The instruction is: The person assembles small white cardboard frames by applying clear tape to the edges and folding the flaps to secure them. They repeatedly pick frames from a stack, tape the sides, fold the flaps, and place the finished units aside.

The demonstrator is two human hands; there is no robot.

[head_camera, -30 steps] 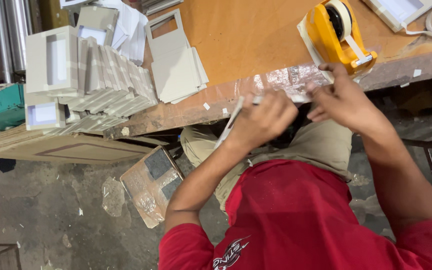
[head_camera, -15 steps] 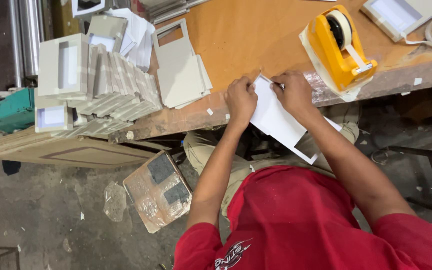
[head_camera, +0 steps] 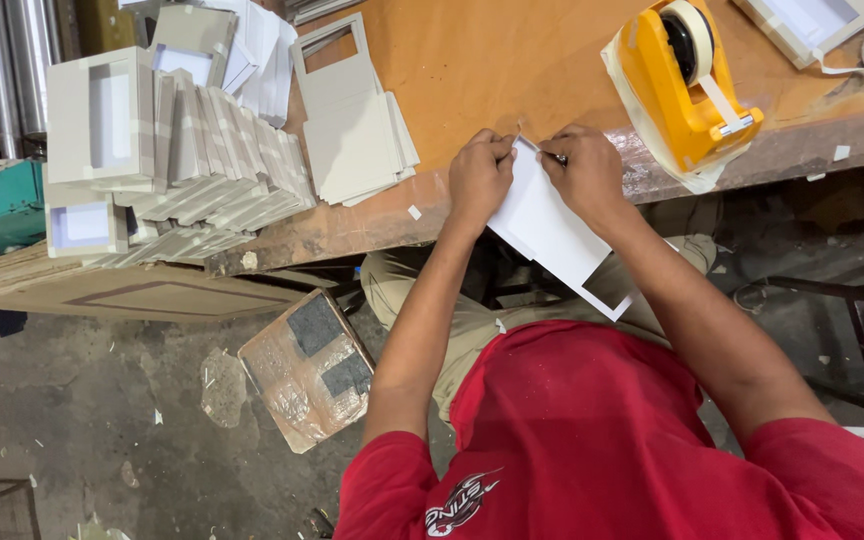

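White card [head_camera: 552, 225] pinched by both hands over worn orange workbench [head_camera: 492, 70].

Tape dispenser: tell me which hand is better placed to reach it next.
Probably the right. The right hand is next to the yellow tape dispenser on the table. The left hand pinches the far side of the white card and would have to cross over.
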